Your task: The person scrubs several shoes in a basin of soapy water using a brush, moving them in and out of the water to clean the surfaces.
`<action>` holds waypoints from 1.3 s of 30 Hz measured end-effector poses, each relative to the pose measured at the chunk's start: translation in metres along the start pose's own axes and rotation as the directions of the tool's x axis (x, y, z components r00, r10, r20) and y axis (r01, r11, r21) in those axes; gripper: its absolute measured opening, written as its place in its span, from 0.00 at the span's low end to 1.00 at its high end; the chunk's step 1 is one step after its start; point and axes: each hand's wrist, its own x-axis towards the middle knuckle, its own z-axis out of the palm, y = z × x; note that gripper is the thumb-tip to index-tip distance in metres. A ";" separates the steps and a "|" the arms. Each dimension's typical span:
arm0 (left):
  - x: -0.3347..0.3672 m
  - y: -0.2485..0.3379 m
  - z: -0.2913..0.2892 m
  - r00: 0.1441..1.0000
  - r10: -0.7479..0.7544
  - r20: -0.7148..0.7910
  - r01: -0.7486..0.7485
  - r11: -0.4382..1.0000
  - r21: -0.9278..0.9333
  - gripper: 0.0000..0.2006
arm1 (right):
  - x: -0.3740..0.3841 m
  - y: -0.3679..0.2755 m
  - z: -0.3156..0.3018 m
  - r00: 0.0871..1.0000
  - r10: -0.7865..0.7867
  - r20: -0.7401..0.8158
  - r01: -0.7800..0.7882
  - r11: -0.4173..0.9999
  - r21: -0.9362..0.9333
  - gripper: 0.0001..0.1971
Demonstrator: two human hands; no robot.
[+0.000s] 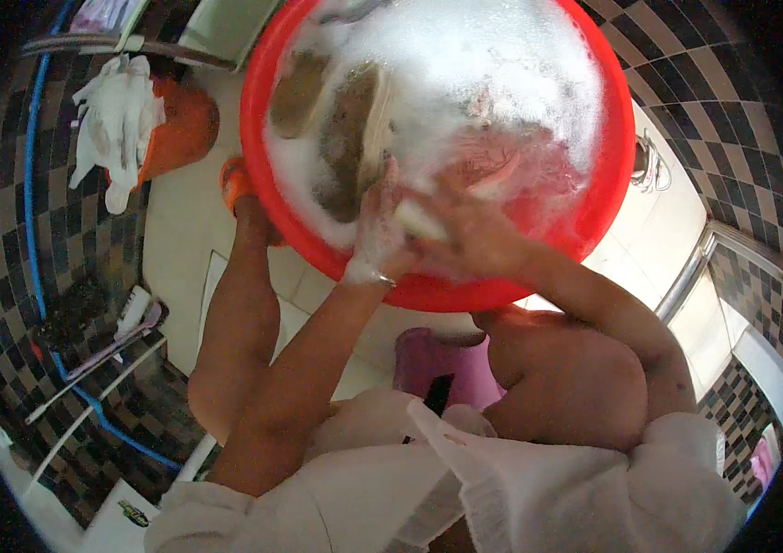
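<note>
A big red tub full of white suds stands in front of me. My right hand is closed round a pale bar of soap at the tub's near side, a little blurred. Right beside it, my left hand is wet and foamy, its fingers stretched out toward the middle of the tub and a thin band at the wrist. Just beyond the left hand, a brown shoe lies half sunk in the foam. Another brown piece shows at its left. Pinkish, reddish water shows where the suds thin out.
An orange bucket with a white cloth hung over it stands at the left. Long-handled brushes and a blue hose are along the dark tiled wall. A pink stool is between my legs.
</note>
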 end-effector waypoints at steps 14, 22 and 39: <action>0.033 0.010 0.019 0.979 -0.109 0.174 0.165 0.919 -0.358 0.39 | 0.012 -0.004 -0.008 0.994 0.108 0.006 -0.104 0.943 0.316 0.24; 0.008 -0.062 0.074 0.936 -0.237 0.261 0.352 0.674 -0.650 0.19 | 0.026 0.041 0.027 0.846 0.494 0.201 -0.529 0.822 0.210 0.31; 0.049 -0.024 0.081 0.686 -0.168 0.708 -0.039 0.963 0.267 0.35 | -0.020 0.124 0.065 0.969 -0.241 -0.059 0.194 0.882 -0.429 0.28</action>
